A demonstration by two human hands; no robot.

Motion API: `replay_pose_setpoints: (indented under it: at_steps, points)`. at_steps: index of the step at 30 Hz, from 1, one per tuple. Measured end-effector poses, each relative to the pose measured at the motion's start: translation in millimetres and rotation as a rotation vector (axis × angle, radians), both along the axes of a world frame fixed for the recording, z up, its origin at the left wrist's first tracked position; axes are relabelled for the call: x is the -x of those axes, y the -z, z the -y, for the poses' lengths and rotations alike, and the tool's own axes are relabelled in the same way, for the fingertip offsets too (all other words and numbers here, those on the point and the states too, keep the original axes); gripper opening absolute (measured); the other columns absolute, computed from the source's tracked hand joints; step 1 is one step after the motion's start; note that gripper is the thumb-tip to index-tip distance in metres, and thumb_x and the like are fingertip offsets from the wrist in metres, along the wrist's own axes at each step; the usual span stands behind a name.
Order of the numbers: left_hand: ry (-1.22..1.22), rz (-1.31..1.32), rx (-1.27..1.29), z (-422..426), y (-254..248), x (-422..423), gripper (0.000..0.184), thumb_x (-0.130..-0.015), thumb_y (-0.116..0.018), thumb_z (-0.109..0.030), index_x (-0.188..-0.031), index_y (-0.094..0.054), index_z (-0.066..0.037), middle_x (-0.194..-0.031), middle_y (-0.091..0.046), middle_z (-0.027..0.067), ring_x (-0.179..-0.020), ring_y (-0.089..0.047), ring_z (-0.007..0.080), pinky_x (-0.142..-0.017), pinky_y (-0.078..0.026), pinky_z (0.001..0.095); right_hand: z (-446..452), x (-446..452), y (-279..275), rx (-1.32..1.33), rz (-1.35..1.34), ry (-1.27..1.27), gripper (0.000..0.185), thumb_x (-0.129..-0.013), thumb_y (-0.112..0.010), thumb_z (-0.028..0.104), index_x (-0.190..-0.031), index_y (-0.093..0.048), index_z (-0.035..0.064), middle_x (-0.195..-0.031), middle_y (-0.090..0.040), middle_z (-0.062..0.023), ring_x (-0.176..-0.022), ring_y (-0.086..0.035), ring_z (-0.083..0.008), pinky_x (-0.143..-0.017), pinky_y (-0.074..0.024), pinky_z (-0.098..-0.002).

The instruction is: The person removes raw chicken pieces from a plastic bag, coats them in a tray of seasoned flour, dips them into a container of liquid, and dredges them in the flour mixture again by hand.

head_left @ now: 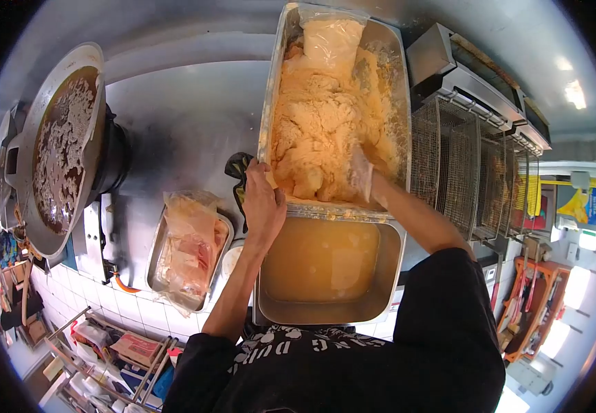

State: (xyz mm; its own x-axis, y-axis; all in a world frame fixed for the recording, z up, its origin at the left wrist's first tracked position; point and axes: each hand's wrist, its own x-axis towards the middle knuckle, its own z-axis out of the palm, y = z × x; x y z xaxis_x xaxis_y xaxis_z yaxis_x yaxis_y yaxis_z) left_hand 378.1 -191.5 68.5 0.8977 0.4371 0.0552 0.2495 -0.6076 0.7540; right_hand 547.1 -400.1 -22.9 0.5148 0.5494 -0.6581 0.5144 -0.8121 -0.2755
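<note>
A deep metal tray holds a heap of orange-yellow flour mix, with a clear bag of pale powder at its far end. My left hand is closed on the tray's near left corner. Inside the tray, at the near right, my right hand is blurred by motion against the flour, and its fingers cannot be made out. Directly below the flour tray stands a metal pan of cloudy yellow liquid.
At the left is a large wok of dark oil with frying bits. A small tray of bagged raw meat and a dark cloth lie near my left arm. Wire fryer baskets stand at the right.
</note>
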Motion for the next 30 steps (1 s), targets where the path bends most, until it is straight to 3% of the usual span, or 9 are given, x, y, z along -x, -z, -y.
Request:
replay_pose_setpoints:
  at_steps: [5, 12, 14, 19, 20, 21, 23, 25, 30]
  points:
    - [0.028, -0.009, 0.011, -2.6, -2.1, 1.5, 0.049, -0.072, -0.056, 0.006, -0.115, -0.034, -0.002, -0.126, -0.041, 0.0246, -0.114, -0.045, 0.0445, -0.086, -0.044, 0.0478, -28.3, 4.7, 1.5, -0.294, -0.377, 0.382, 0.032, -0.093, -0.047, 0.017, -0.122, -0.051, 0.0052, -0.111, -0.06, -0.0114, -0.099, -0.059, -0.0209, -0.087, -0.0477, -0.0325]
    - [0.001, -0.029, 0.061, -2.9, -1.4, 3.4, 0.049, -0.073, -0.057, 0.004, -0.116, -0.034, -0.001, -0.125, -0.042, 0.0222, -0.112, -0.047, 0.0434, -0.086, -0.044, 0.0471, -31.3, 6.7, -32.9, -1.001, -0.868, 0.924, 0.034, -0.094, -0.045, 0.019, -0.125, -0.049, 0.0051, -0.116, -0.059, -0.012, -0.101, -0.06, -0.0206, -0.086, -0.0486, -0.0316]
    - [0.013, 0.041, 0.041, -3.0, 6.4, 4.6, 0.062, -0.074, -0.054, 0.008, -0.129, -0.028, -0.002, -0.112, -0.045, 0.0177, -0.09, -0.055, 0.0393, -0.074, -0.044, 0.0439, -23.4, 5.8, -56.5, -1.215, -0.918, 0.974, 0.034, -0.095, -0.045, 0.02, -0.125, -0.049, 0.0051, -0.117, -0.059, -0.0122, -0.101, -0.06, -0.0205, -0.086, -0.0488, -0.0313]
    - [0.018, 0.047, -0.027, -4.1, 13.9, 4.3, 0.064, -0.075, -0.055, 0.007, -0.131, -0.027, -0.002, -0.114, -0.045, 0.0174, -0.08, -0.055, 0.0357, -0.069, -0.044, 0.0428, 1.8, 1.6, -111.8, -1.48, -0.906, 0.981, 0.036, -0.095, -0.043, 0.021, -0.127, -0.047, 0.005, -0.12, -0.058, -0.0127, -0.102, -0.06, -0.0203, -0.086, -0.0494, -0.0306]
    - [0.014, 0.075, -0.036, -3.7, 16.3, 4.5, 0.064, -0.075, -0.056, 0.007, -0.131, -0.027, -0.003, -0.114, -0.044, 0.0174, -0.079, -0.055, 0.0351, -0.068, -0.044, 0.0429, 5.6, 2.4, -118.2, -1.458, -0.869, 1.016, 0.036, -0.096, -0.043, 0.022, -0.127, -0.047, 0.005, -0.121, -0.058, -0.0127, -0.103, -0.06, -0.0202, -0.086, -0.0496, -0.0305]
    - [0.019, 0.077, -0.033, -3.7, 13.4, 4.4, 0.064, -0.075, -0.056, 0.007, -0.131, -0.027, -0.003, -0.114, -0.044, 0.0174, -0.079, -0.055, 0.0351, -0.068, -0.044, 0.0429, -2.0, 0.8, -143.6, -1.215, -0.863, 1.425, 0.038, -0.096, -0.043, 0.028, -0.125, -0.051, 0.005, -0.124, -0.057, -0.009, -0.109, -0.059, -0.0218, -0.089, -0.0484, -0.0316]
    - [0.021, 0.041, -0.021, -3.4, 6.7, 3.6, 0.063, -0.075, -0.056, 0.006, -0.131, -0.027, -0.003, -0.113, -0.045, 0.0174, -0.082, -0.055, 0.0369, -0.068, -0.044, 0.0442, 11.1, -11.8, -126.0, -0.327, -0.354, 0.734, 0.038, -0.096, -0.042, 0.028, -0.125, -0.051, 0.005, -0.124, -0.057, -0.009, -0.109, -0.058, -0.0218, -0.089, -0.0482, -0.0318]
    - [0.025, 0.059, 0.016, -3.8, 10.1, 4.6, 0.062, -0.075, -0.055, 0.006, -0.131, -0.028, -0.003, -0.113, -0.045, 0.0171, -0.084, -0.055, 0.038, -0.069, -0.044, 0.0446, 15.1, -4.6, -111.4, 0.234, -0.072, 0.124, 0.038, -0.096, -0.042, 0.028, -0.125, -0.051, 0.005, -0.124, -0.057, -0.009, -0.109, -0.058, -0.0219, -0.089, -0.0479, -0.032]
    - [0.034, 0.058, -0.007, -5.6, 8.9, 4.3, 0.061, -0.075, -0.054, 0.006, -0.13, -0.028, -0.004, -0.113, -0.044, 0.0167, -0.087, -0.054, 0.04, -0.07, -0.044, 0.0454, 18.9, 15.3, -49.6, 0.505, -0.146, -0.159, 0.038, -0.096, -0.042, 0.029, -0.124, -0.051, 0.0051, -0.124, -0.056, -0.0091, -0.109, -0.057, -0.022, -0.089, -0.0472, -0.0325]
